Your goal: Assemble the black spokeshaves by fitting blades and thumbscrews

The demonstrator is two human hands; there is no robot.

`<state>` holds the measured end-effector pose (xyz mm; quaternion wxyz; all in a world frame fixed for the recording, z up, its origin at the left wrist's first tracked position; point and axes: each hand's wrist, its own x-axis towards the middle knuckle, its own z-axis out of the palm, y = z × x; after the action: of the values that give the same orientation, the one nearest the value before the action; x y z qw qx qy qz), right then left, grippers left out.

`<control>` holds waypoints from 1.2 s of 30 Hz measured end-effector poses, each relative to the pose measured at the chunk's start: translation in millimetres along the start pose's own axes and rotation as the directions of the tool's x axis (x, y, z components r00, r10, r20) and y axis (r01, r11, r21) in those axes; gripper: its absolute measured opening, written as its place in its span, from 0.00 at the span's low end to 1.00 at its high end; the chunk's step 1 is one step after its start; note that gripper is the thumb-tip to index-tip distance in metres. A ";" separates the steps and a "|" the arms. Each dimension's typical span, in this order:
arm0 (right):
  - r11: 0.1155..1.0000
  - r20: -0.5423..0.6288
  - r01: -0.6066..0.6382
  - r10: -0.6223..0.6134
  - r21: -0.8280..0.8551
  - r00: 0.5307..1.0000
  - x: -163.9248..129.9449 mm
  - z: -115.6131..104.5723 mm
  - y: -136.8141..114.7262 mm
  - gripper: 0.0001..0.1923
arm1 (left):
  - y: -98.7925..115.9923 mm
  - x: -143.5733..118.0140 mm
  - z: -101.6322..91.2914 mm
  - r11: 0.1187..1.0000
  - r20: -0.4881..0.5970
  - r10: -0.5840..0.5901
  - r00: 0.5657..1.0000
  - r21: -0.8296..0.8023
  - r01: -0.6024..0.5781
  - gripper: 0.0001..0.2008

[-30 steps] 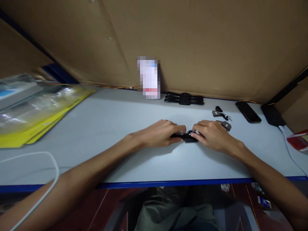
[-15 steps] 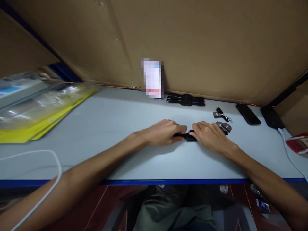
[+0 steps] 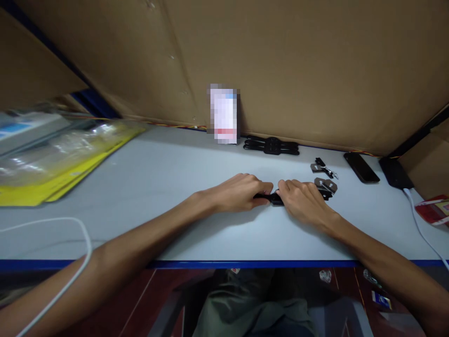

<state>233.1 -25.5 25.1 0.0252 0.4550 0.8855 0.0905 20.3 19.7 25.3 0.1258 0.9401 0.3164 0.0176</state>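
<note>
At far left, a stack of transparent plastic bags with yellow borders (image 3: 105,147) covers the rear corner of the grey tabletop (image 3: 168,159), and a white cable (image 3: 84,227) loops across the person's left forearm. From the bags to the left hand (image 3: 245,193) runs a broad bare stretch, giving that arm room sideways. A straight blue front edge (image 3: 231,264) runs beneath both forearms, while a brown cardboard wall (image 3: 298,70) bounds the back; the bundle of black, slim-armed pieces (image 3: 271,146) lies near its foot. Room is tighter to the right, where flat grey-brown metal plates (image 3: 329,186) lie just beyond the right hand (image 3: 300,199), with a black phone (image 3: 362,167) farther over. Between the hands, on the front half of the tabletop, is a narrow black piece (image 3: 278,200). The left hand pinches its slim left end between thumb and fingers; a dark, wider middle section shows in the gap; the right hand grasps the remainder with curled fingers, covering it. Whether the black part showing past the right hand belongs to it cannot be told.
</note>
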 end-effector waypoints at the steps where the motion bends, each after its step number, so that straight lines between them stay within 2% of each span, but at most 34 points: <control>1: 1.000 0.002 -0.004 0.004 0.000 1.000 0.1 -0.2 -0.7 0.13 | 0.1 0.1 -0.1 1.000 0.000 -0.001 1.000 0.001 0.001 0.06; 9: 0.999 0.036 -0.050 0.050 0.009 0.998 1.9 0.9 -5.5 0.15 | -0.5 0.0 0.8 1.000 -0.004 -0.011 1.000 -0.018 0.011 0.06; 14: 0.994 -0.041 -0.086 0.090 0.074 0.995 1.6 4.4 -3.0 0.12 | -0.4 -0.1 2.0 1.000 -0.006 0.002 1.000 -0.005 -0.002 0.07; 18: 0.986 -0.078 -0.089 0.100 0.139 0.992 2.4 4.3 5.5 0.16 | 0.7 0.0 1.5 0.999 -0.021 0.023 1.000 0.035 -0.023 0.08; 21: 0.981 -0.114 -0.118 0.136 0.154 0.984 4.7 0.2 24.1 0.19 | -1.8 -1.3 -1.5 0.998 -0.021 0.030 0.999 0.047 -0.029 0.07; 24: 0.936 -0.167 -0.318 0.341 0.149 0.925 6.0 -4.2 58.7 0.18 | -11.6 -4.7 -6.3 0.998 -0.008 -0.003 1.000 0.067 0.004 0.06; 28: 0.798 -0.245 -0.587 0.602 0.139 0.760 2.3 -1.6 115.0 0.20 | -36.7 -10.5 -14.9 0.983 -0.041 -0.104 0.994 0.148 0.109 0.05; 30: 0.742 -0.235 -0.658 0.667 0.125 0.707 -0.2 3.7 136.1 0.18 | -51.3 -14.1 -20.3 0.965 -0.054 -0.156 0.986 0.206 0.164 0.05; 33: 0.695 -0.184 -0.712 0.716 0.103 0.673 -1.2 12.6 149.1 0.17 | -70.7 -22.9 -28.0 0.922 -0.061 -0.274 0.960 0.268 0.280 0.05; 35: 0.709 -0.172 -0.698 0.704 0.103 0.689 1.2 17.9 146.0 0.16 | -80.4 -31.1 -31.3 0.848 -0.074 -0.402 0.913 0.345 0.402 0.07; 36: 0.737 -0.180 -0.667 0.675 0.109 0.716 3.1 20.5 141.9 0.16 | -84.0 -35.2 -32.3 0.792 -0.088 -0.474 0.876 0.392 0.468 0.09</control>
<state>347.6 60.7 31.1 -0.1099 0.7332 0.6595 0.1241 -61.1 70.4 37.4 -0.0671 0.8371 0.5360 -0.0864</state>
